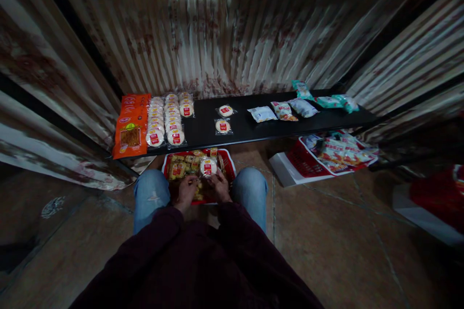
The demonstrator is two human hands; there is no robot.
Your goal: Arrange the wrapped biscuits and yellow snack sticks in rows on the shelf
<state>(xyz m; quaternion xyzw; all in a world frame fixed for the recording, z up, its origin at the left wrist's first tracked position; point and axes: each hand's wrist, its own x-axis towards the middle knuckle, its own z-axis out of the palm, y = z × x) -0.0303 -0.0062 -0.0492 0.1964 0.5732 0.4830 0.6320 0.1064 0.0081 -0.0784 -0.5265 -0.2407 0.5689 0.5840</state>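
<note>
Both hands' grip rests on crinkly snack packets [188, 166] in a red basket [229, 160].

Dim, warm light overhead; deep shadow at floor edges; wide-angle bending; soft, blurred corners

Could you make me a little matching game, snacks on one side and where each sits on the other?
Things:
1. orange packets
2. red basket
3. teal packets
4. two lone round cakes

Places:
A. far right end of the black shelf
B. middle of the shelf, apart from the rows
C. far left end of the shelf
D. on the floor between the person's knees, with the left hand and right hand in it

Pairs: 1-C, 2-D, 3-A, 4-B
</note>
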